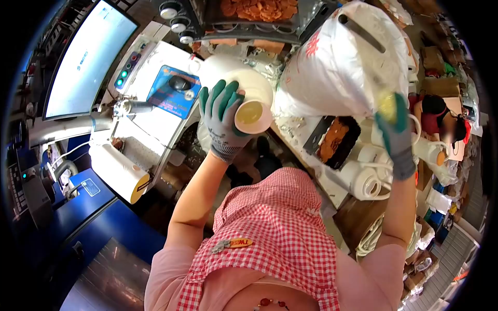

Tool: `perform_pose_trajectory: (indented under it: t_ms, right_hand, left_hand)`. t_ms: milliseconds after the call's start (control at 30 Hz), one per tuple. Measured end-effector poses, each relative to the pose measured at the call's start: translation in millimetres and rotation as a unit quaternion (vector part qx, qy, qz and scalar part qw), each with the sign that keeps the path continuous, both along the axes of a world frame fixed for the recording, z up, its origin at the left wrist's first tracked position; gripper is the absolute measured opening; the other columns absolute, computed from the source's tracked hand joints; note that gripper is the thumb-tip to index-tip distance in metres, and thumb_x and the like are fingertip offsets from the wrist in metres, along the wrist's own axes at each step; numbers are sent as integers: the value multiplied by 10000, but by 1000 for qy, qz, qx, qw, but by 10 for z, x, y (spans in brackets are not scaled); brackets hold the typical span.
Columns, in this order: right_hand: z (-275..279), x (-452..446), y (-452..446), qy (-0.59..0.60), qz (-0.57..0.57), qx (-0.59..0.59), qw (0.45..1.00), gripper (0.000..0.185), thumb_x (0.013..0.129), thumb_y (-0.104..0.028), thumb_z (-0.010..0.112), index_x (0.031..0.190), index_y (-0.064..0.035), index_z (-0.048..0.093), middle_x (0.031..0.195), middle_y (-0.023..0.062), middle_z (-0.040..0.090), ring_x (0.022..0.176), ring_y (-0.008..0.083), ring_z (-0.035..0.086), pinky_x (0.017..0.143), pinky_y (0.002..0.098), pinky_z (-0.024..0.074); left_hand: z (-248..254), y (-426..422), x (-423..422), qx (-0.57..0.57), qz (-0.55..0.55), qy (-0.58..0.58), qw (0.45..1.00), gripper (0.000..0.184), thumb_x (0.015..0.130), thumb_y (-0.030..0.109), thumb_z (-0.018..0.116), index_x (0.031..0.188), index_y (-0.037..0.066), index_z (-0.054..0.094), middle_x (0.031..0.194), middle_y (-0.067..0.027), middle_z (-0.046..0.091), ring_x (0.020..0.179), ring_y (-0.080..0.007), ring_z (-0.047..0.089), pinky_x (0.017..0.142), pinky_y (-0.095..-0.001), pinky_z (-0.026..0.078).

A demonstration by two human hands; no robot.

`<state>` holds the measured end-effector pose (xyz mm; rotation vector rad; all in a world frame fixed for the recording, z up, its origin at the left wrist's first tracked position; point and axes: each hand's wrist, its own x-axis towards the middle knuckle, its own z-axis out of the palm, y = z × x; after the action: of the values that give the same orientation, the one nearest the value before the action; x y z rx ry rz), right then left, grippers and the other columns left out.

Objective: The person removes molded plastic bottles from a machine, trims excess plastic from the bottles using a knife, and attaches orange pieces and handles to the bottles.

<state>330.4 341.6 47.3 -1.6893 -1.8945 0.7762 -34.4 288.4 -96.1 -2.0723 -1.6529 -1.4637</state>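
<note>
My left hand (224,116), in a grey and green work glove, grips a white rounded plastic container (257,83) from its left side. The container's round mouth is tilted towards me and shows a yellowish surface inside. Out to the right, my right hand (398,137) wears a matching glove and is smeared by motion. At its fingertips is a small yellowish piece (386,105), too blurred to name more exactly. That hand is in front of a large white sack (332,72), above several white jug-like plastic parts with handles (363,179).
A lit monitor (88,59) stands at the left, near a mouse (180,83) on a blue mat (168,101). A machine chamber (259,28) at the top holds orange-brown pieces. A black tray (340,142) holds similar material. Another person (436,116) is at far right.
</note>
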Motion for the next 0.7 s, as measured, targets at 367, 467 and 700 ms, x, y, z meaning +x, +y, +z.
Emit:
perform_pose_trajectory:
  t_ms: [367,467,700]
  right_hand:
    - [-469,-1927,-1216,163,184,-442,863,337,911,-332,625,991,-15,543,701,97,573,578,214,587,532,346,489]
    - [-454,-2016,-1362,289,63,-603,741,263,908,-326,624,856,-82,542,617,18,496,438,97,419,396,259,342]
    - [-456,-2131,-1548,359,-24,-735,575,268,960,-338,555,821,-109,533,591,-3,447,399,77,324,356,242,266]
  left_hand:
    - [25,-737,-214,14,-19,123,992,421,755,394,742,1076,187,566,1286,-114,591,1207,-366,535,1067,-617,301]
    - [-23,-918,-153,43,-14,32,998,387,689,340,725,1041,212,631,1275,-56,614,1210,-318,532,1070,-599,314]
    - [-133,-1178,-91,25,27,57,998,284,757,311,680,1014,194,644,1268,-57,622,1205,-301,534,1075,-569,318]
